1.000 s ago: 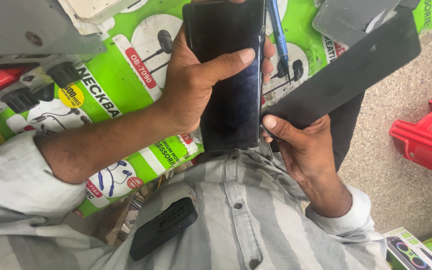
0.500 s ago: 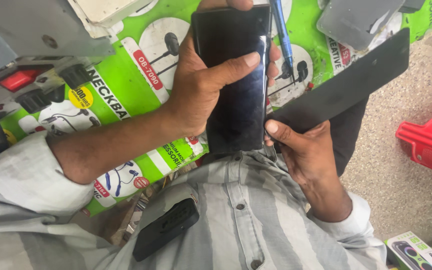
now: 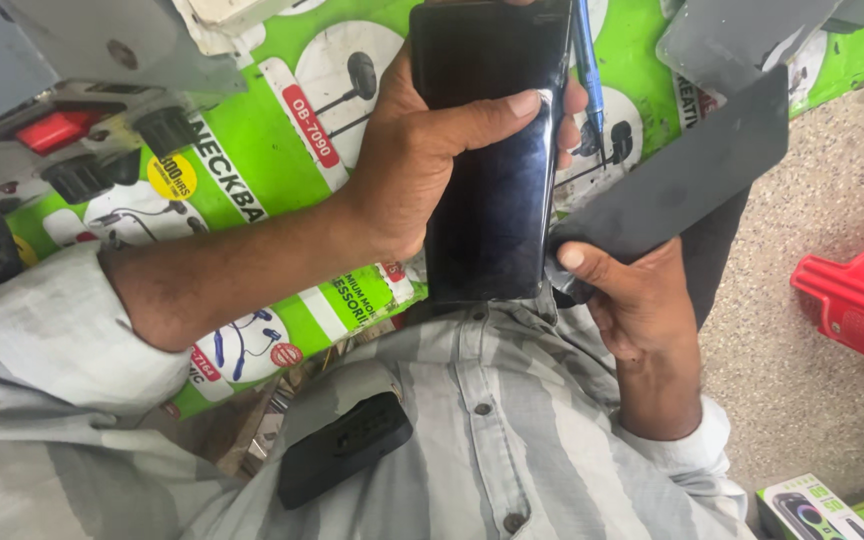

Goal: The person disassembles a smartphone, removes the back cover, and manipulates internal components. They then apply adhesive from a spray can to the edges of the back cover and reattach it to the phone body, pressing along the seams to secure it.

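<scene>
My left hand (image 3: pixel 422 150) grips a black smartphone (image 3: pixel 492 150) upright, with the thumb across its dark glossy screen. A blue pen-like tool (image 3: pixel 586 60) sticks up beside the phone, against my left fingers. My right hand (image 3: pixel 632 300) is just right of the phone's lower edge. It pinches the end of a dark flat sheet (image 3: pixel 682 180) that slants up to the right, and this near end touches the phone's lower right side. Both forearms are bare below rolled striped sleeves.
A green printed mat (image 3: pixel 282 130) with earphone pictures covers the bench. A grey power strip (image 3: pixel 62 140) with a red switch and black plugs lies at the left. A red plastic stool (image 3: pixel 862 290) stands on the speckled floor. A black object (image 3: pixel 344 450) sits in my shirt pocket. Small boxes (image 3: pixel 812 505) lie at the bottom right.
Both hands, the phone and the dark sheet have shifted slightly right in view. The grips look the same.
</scene>
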